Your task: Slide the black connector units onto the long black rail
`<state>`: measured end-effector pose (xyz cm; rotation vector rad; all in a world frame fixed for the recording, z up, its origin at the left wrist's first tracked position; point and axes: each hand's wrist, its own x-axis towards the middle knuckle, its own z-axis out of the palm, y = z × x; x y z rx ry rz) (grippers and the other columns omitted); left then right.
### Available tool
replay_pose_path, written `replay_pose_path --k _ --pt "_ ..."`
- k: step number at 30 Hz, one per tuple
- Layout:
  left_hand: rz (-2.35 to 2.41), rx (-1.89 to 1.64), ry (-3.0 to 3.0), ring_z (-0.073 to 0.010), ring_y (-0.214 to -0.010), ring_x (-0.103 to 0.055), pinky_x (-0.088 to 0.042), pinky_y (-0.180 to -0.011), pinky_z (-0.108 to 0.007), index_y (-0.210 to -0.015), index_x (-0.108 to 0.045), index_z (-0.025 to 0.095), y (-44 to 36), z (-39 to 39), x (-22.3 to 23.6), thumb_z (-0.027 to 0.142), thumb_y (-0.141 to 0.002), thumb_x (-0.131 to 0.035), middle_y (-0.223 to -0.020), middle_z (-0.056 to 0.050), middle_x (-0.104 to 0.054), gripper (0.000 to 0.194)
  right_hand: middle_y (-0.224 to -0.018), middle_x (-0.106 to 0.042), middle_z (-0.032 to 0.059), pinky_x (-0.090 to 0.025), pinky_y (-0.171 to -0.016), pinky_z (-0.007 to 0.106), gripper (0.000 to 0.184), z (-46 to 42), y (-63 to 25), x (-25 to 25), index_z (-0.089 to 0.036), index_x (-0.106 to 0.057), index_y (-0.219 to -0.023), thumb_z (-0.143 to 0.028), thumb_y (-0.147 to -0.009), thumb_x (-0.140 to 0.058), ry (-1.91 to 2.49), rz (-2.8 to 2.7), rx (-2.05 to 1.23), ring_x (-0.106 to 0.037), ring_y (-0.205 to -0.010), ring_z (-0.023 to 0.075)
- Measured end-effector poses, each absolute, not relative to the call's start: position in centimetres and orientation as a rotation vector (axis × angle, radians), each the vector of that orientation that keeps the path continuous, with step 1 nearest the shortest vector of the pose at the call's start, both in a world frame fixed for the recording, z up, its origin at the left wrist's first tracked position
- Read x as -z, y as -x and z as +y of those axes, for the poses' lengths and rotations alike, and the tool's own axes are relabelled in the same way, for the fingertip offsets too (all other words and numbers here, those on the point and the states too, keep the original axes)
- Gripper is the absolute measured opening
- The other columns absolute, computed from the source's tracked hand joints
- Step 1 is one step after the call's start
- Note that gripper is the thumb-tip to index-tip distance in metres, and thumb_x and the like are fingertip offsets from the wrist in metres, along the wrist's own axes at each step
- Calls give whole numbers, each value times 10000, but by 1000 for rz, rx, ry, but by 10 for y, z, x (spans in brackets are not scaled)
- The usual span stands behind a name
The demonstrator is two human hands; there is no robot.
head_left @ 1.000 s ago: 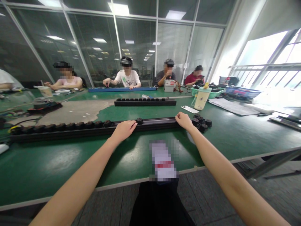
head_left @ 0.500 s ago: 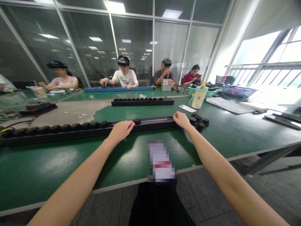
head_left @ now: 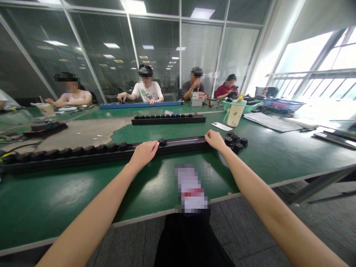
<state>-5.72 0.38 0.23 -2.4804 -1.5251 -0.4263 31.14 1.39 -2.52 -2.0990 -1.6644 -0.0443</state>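
A long black rail [head_left: 180, 147] lies across the green table in front of me, with a row of black round knob-like pieces [head_left: 89, 150] along its left part. My left hand [head_left: 143, 154] is closed over the rail near its middle, fingertips beside a single black round piece [head_left: 162, 142]. My right hand [head_left: 215, 141] is closed at the rail's right end, thumb and fingers pinched on its edge. Between the hands the rail's channel shows bare. Just right of my right hand, several loose black round pieces [head_left: 236, 141] sit in a cluster on the table.
A blurred phone-like object [head_left: 191, 189] lies at the near table edge. Beyond the rail are a shorter black rail [head_left: 168, 120], a white phone [head_left: 221, 127] and a yellow cup [head_left: 235, 114]. Several co-workers sit opposite, one with hands at a blue rail [head_left: 140, 105].
Both hands stay in the same places on the rail. Only the camera's view has shifted slightly.
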Motion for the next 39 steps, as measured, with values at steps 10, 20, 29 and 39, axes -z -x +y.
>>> replay_pose_path --k 10,20,29,39 --pt "-1505 423 2504 -300 -1205 -733 -563 -977 -372 -1274 -738 190 58 2 -3 366 -1139 -298 -1301 -108 -780 493 -1127 -778 156 -488 -948 301 270 15 -313 26 -152 -718 -1137 -260 -1046 -489 2095 -1675 59 -718 -1102 252" --pt "-1471 442 2517 -311 -1189 -742 -566 -994 -385 -1272 -744 176 58 6 1 357 -1140 -321 -1290 -115 -784 478 -1121 -777 168 -492 -949 324 278 16 -315 27 -141 -715 -1148 -262 -1046 -487 2082 -1683 54 -716 -1103 271" --pt "-1437 480 2557 -302 -1270 -717 -552 -1081 -404 -1352 -715 173 56 7 4 340 -1141 -346 -1386 -112 -748 456 -1114 -775 157 -495 -946 318 275 17 -315 28 -149 -719 -1146 -264 -1045 -490 2077 -1685 60 -716 -1087 258" --pt "-1434 500 2569 -317 -1318 -692 -537 -1132 -439 -1432 -672 140 56 9 9 351 -1141 -345 -1431 -128 -721 486 -1126 -778 157 -496 -947 314 273 17 -315 28 -151 -719 -1155 -264 -1045 -497 2079 -1682 58 -722 -1097 258"
